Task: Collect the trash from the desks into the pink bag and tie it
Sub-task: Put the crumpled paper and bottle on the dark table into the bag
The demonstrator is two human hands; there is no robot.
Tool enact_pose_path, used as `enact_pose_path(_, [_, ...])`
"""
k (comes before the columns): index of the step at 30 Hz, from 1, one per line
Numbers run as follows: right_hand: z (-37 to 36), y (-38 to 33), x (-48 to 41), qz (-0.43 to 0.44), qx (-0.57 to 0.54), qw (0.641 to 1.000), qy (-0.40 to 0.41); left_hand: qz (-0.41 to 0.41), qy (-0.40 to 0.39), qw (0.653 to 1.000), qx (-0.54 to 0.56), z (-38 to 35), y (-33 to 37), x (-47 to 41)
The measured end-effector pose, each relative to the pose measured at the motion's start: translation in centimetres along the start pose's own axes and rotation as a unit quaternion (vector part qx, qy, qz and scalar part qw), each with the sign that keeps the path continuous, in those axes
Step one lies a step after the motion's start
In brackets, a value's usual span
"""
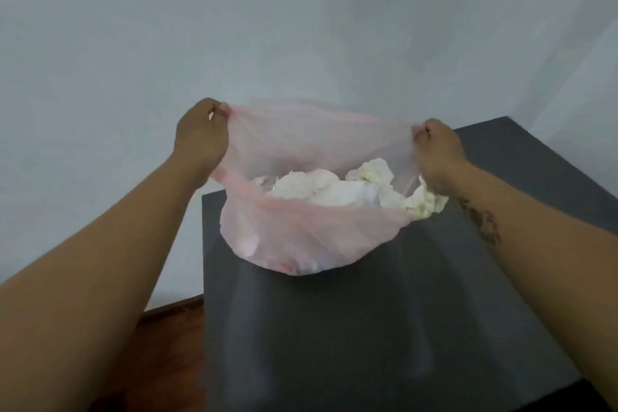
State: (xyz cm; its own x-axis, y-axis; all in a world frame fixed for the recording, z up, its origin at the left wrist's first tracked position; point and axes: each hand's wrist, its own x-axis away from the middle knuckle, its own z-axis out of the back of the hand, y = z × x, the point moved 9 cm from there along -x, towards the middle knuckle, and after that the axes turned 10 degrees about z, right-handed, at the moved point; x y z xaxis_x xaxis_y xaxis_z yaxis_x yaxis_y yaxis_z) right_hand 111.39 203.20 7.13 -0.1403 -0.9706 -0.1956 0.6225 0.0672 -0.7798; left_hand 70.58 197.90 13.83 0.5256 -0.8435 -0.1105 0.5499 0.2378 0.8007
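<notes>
A thin pink bag rests on the dark grey desk, its mouth stretched wide between my hands. Crumpled white and pale yellow paper trash fills the bag; some of it bulges at the right side. My left hand pinches the far rim of the bag at its left corner. My right hand pinches the same rim at its right corner. Both corners are lifted above the desk and pulled apart, so the far wall of the bag stands taut.
The desk stands against a plain pale wall. Its left edge drops to a reddish wooden floor. The desk's far right corner lies behind my right hand.
</notes>
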Motion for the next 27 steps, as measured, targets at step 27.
enact_pose_path(27, [11.5,-5.1,-4.6,0.036,0.169,0.985,0.020,-0.110,-0.023,0.987,-0.114,-2.6,5.5,-0.8])
